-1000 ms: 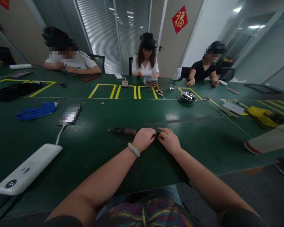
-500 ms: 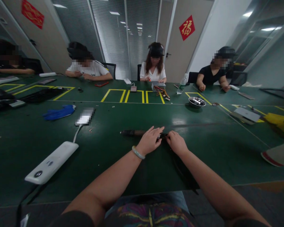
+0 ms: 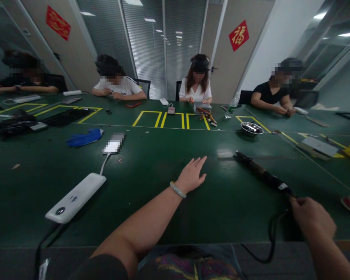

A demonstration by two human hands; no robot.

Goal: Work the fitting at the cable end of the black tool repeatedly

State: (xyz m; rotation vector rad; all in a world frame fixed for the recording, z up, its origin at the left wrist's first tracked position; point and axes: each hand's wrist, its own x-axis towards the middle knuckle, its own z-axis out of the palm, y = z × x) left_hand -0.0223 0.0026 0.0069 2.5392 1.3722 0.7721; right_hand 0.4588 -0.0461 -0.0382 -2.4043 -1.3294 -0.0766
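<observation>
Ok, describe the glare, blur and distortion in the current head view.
Head view: pale glare on the green table beside the tip of the dark tool; head view: the right hand slightly blurred; head view: wall frames leaning outward toward the top, likely lens distortion; head view: blocky pixels masking the phone.

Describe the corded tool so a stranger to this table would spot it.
Find the green table, then the right hand at its near right. That hand holds the corded tool near its rear end, tip angled away and left. Unlike the shiny metal bowl beyond, it's slim and dark, with black cable looping beside the hand.
</observation>
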